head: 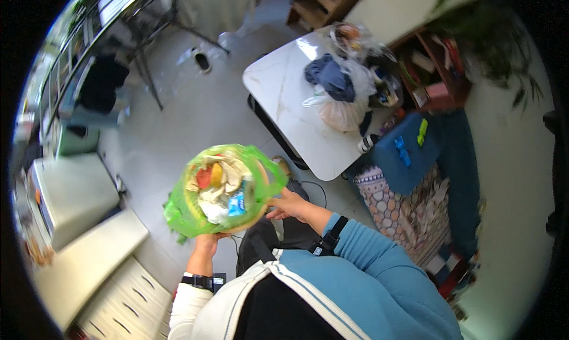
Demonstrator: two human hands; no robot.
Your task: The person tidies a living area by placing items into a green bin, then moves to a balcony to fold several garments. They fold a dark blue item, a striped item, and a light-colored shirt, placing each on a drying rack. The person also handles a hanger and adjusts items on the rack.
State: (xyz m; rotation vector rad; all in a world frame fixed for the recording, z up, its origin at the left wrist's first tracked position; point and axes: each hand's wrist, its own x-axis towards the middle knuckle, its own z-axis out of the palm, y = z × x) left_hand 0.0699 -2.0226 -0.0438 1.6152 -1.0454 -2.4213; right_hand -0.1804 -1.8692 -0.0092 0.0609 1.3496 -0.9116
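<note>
Held up before me is a round waste bin lined with a green plastic bag (183, 209), the bag's edge folded over the rim. Crumpled tissues (232, 171), a blue-and-white wrapper (236, 204), a red piece (204, 178) and a yellow piece (216, 174) lie inside. My left hand (207, 244) supports the near left side from below, its fingers partly hidden by the bin. At the right side, my right hand (288, 205) grips near the rim, where a loose loop of green bag sticks out.
A white marble-look table (284, 95) at upper right carries plastic bags (342, 113) and dark blue cloth (331, 77). Right of it stands a blue sofa (400, 157) with a patterned cover. A white drawer cabinet (129, 295) is at lower left. One shoe (202, 61) lies on the floor.
</note>
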